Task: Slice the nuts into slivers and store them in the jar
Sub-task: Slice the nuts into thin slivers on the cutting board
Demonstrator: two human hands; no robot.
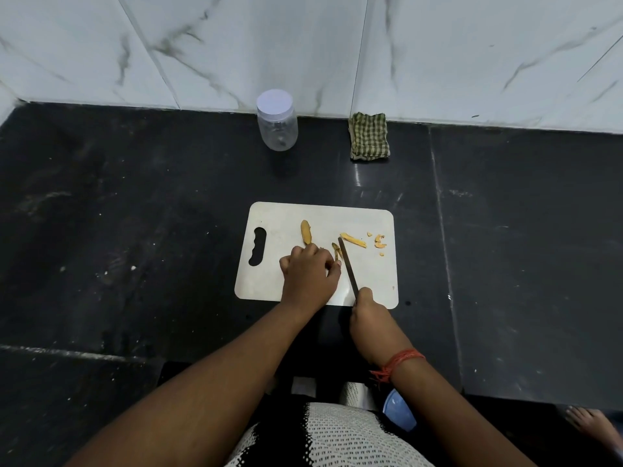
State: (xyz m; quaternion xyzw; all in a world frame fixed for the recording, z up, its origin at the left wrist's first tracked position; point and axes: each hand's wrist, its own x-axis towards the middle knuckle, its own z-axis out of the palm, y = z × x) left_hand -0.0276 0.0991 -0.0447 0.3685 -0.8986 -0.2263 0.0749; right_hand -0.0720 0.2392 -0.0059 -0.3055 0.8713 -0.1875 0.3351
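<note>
On the white cutting board (269, 281), our left hand (308, 276) pinches a nut piece (336, 251) with curled fingers. Our right hand (369, 318) grips the knife (348, 266) beside it. The closed jar (277, 120) stands far behind on the dark bench (135, 214).

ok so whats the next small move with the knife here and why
Probably press the knife down through the nut piece that the left hand pins beside the blade. The right hand grips the handle, a whole nut waits uncut, and the jar is capped.
</note>
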